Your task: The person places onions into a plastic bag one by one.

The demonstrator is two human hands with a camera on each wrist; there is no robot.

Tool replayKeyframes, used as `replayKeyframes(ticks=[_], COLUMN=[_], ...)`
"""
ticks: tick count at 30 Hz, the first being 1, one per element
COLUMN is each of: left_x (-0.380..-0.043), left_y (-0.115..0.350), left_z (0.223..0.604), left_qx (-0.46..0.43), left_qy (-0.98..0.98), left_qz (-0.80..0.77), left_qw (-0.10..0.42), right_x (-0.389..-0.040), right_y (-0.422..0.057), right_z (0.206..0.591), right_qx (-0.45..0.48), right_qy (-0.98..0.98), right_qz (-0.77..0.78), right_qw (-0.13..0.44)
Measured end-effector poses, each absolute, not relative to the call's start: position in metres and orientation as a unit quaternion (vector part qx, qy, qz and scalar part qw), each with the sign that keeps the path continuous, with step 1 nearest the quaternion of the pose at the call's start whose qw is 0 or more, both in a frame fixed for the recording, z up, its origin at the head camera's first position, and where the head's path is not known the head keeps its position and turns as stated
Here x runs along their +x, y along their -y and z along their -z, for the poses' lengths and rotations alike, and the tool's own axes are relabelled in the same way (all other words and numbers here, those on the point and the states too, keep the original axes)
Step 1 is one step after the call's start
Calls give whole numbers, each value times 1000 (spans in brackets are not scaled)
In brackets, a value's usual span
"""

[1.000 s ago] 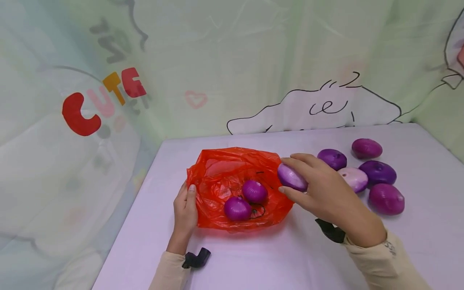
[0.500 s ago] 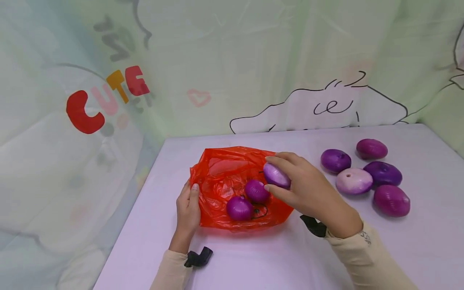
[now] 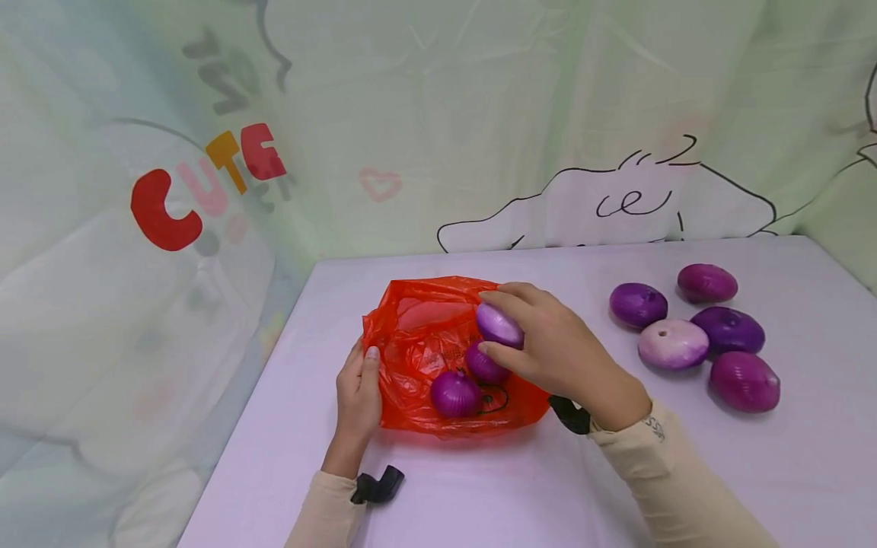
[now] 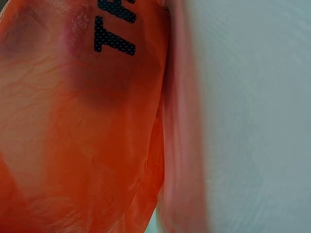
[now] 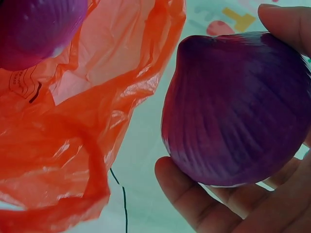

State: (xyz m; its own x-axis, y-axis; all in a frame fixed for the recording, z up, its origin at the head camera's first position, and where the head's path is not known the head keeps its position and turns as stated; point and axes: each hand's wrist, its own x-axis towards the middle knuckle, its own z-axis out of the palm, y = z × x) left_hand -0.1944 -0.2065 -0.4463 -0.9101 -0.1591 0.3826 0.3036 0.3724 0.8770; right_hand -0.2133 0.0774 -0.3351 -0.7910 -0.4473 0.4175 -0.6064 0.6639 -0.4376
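Note:
A red plastic bag (image 3: 411,411) lies on the table with its mouth spread wide. Two purple onions, one nearer (image 3: 455,393) and one behind it (image 3: 485,365), sit inside. My left hand (image 3: 359,396) grips the bag's left edge, thumb on the near side and the other fingers largely hidden. Over the bag's right part, my right hand (image 3: 551,346) holds another onion (image 3: 499,326) between thumb and fingers. The right wrist view shows this held onion (image 5: 233,111) up close, its skin dark purple. Red bag film (image 4: 87,145) fills much of the left wrist view.
Right of the bag, several onions stand in a loose cluster, among them a pale one (image 3: 674,344), a dark one (image 3: 728,330) and a magenta one (image 3: 744,382). A printed curtain (image 3: 425,137) hangs behind the white table (image 3: 479,495).
My right hand has carried its onion leftward, from the bag's right edge to over its inside, partly covering the rear onion. My left hand keeps its place on the bag.

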Motion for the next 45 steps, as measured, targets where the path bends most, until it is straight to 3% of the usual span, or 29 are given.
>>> replayKeyframes(ticks=[15,33,45], left_x=[-196,-194,-195], left_y=[207,207,207], left_z=[447,446,447], left_qx=[-46,-44,-52], left_qy=[802,806,803], left_qz=[560,554,558], left_qw=[202,205,203], right_x=[-230,-246,-248], right_y=[-38,-6,4], right_z=[330,355,365], right_qx=[307,319,328], right_qy=[917,923,923], right_qz=[-247,-212,-198], right_qw=[63,-20,-37])
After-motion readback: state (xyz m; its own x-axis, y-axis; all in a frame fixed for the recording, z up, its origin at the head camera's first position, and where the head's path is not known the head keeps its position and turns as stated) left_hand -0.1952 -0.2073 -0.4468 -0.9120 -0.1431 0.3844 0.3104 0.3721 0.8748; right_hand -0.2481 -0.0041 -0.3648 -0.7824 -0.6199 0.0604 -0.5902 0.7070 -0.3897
